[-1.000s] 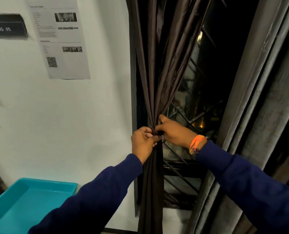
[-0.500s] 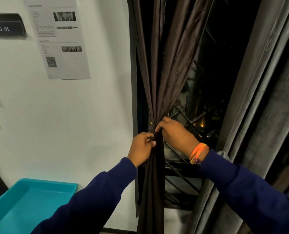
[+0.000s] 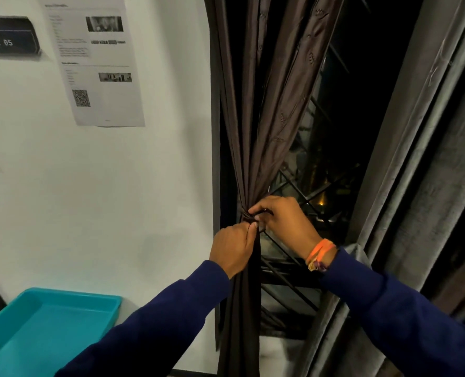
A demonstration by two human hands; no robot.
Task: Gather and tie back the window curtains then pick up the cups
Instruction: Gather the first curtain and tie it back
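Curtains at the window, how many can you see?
2: a brown curtain gathered at the window's left edge, both hands at its bunched waist, and a grey curtain hanging on the right. More may lie outside the frame.

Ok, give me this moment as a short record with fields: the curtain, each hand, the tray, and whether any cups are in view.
curtain: brown curtain gathered into a bunch at the window's left side
left hand: left hand pinches the tie at the gathered waist
right hand: right hand pinches the tie from the right
tray: teal tray lower left, below the wall
grey curtain: grey curtain hangs loose on the right
cups: none in view
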